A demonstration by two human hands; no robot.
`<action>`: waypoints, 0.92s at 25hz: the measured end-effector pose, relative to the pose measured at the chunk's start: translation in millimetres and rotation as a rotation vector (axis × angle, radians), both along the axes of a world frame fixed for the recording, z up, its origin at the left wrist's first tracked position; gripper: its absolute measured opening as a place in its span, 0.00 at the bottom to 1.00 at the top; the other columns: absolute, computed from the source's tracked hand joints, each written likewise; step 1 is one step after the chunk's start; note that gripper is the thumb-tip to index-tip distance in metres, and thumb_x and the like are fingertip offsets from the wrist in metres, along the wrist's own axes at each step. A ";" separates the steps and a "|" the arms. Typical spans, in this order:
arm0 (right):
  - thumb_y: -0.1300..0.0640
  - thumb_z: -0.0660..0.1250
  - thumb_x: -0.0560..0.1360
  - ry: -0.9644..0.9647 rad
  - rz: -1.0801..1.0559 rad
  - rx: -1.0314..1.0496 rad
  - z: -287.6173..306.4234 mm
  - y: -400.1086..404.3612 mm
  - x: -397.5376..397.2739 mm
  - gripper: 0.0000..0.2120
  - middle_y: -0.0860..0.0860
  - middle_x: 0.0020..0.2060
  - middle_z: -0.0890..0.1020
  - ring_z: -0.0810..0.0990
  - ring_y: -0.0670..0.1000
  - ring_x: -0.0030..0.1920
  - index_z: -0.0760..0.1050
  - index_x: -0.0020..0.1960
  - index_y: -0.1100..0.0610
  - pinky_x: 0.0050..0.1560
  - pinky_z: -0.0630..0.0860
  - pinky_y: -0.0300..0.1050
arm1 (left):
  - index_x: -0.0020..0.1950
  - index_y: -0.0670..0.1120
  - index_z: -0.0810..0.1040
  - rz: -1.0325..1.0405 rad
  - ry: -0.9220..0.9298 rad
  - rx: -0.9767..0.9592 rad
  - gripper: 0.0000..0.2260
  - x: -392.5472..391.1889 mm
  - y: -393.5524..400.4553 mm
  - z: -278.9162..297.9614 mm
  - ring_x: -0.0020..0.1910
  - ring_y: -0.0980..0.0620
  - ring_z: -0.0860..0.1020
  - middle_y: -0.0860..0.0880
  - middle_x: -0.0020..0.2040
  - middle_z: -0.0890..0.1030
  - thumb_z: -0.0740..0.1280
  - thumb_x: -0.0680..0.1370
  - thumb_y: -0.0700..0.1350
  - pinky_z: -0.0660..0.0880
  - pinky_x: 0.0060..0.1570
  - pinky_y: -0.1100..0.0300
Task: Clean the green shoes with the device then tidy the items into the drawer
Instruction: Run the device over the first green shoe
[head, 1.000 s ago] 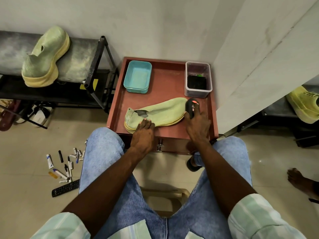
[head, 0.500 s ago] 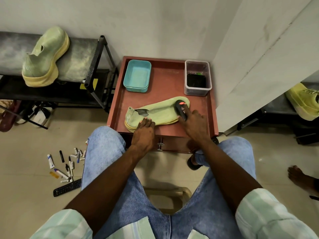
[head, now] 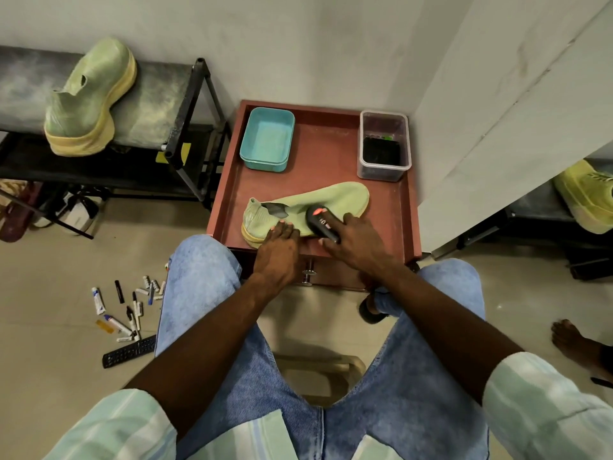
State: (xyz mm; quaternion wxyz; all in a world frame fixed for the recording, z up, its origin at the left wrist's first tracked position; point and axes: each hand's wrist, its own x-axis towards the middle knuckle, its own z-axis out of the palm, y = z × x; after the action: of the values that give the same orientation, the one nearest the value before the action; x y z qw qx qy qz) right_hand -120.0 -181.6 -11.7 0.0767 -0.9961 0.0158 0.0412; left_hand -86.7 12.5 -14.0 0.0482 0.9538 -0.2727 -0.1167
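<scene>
Head view: the green shoe lies on its side on the red tabletop. The left hand presses flat on its heel — the right hand grips the black device against the upper. Weak pinning could let the shoe skid.

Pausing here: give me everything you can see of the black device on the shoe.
The black device is small, rounded and plastic-looking, with a lit reddish-orange spot near its far end and small pale markings on its back. It lies angled across the middle of the green shoe on the red table, pressed against the shoe's side. The right hand grips its near end; the left hand steadies the shoe's heel.
</scene>
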 end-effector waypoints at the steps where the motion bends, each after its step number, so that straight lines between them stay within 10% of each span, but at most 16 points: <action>1: 0.40 0.59 0.77 -0.015 0.007 -0.016 0.9 -2.9 -0.4 0.28 0.61 0.51 0.77 0.77 0.63 0.48 0.63 0.74 0.50 0.51 0.71 0.51 | 0.75 0.41 0.62 -0.008 -0.004 -0.002 0.28 0.8 0.8 -0.3 0.77 0.45 0.55 0.43 0.76 0.63 0.63 0.75 0.38 0.53 0.75 0.53; 4: 0.41 0.60 0.76 -0.119 -0.291 -0.048 11.8 -11.7 7.7 0.26 0.61 0.51 0.78 0.77 0.62 0.49 0.68 0.69 0.53 0.50 0.73 0.52 | 0.75 0.40 0.62 -0.011 0.002 -0.004 0.29 0.8 0.1 -1.2 0.77 0.44 0.55 0.42 0.76 0.63 0.64 0.74 0.38 0.52 0.75 0.53; 15: 0.38 0.65 0.71 0.086 -0.178 0.276 6.0 19.1 2.8 0.25 0.58 0.47 0.80 0.80 0.60 0.45 0.76 0.63 0.50 0.42 0.74 0.47 | 0.74 0.41 0.63 -0.002 0.007 -0.029 0.27 -1.2 1.1 -1.8 0.76 0.44 0.57 0.42 0.75 0.65 0.62 0.75 0.41 0.53 0.75 0.53; 19: 0.42 0.66 0.72 -0.156 -0.489 0.006 18.9 -16.5 2.6 0.24 0.60 0.48 0.80 0.79 0.61 0.47 0.76 0.63 0.54 0.47 0.73 0.48 | 0.75 0.40 0.61 -0.017 0.013 -0.017 0.29 -1.0 2.3 -1.3 0.77 0.44 0.55 0.42 0.76 0.62 0.64 0.74 0.40 0.52 0.76 0.52; 23: 0.39 0.68 0.71 0.125 -0.170 0.329 8.7 26.3 0.0 0.28 0.57 0.48 0.78 0.78 0.59 0.47 0.74 0.68 0.47 0.45 0.74 0.47 | 0.74 0.42 0.63 0.003 0.014 -0.029 0.27 1.9 -0.9 -2.2 0.76 0.45 0.57 0.43 0.75 0.64 0.64 0.76 0.42 0.53 0.75 0.54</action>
State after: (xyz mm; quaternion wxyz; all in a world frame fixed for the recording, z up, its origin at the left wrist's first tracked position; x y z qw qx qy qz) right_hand -120.0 -155.3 -3.0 0.2404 -0.9607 0.0978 0.0982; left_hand -84.8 11.6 -16.1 0.0642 0.9525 -0.2727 -0.1192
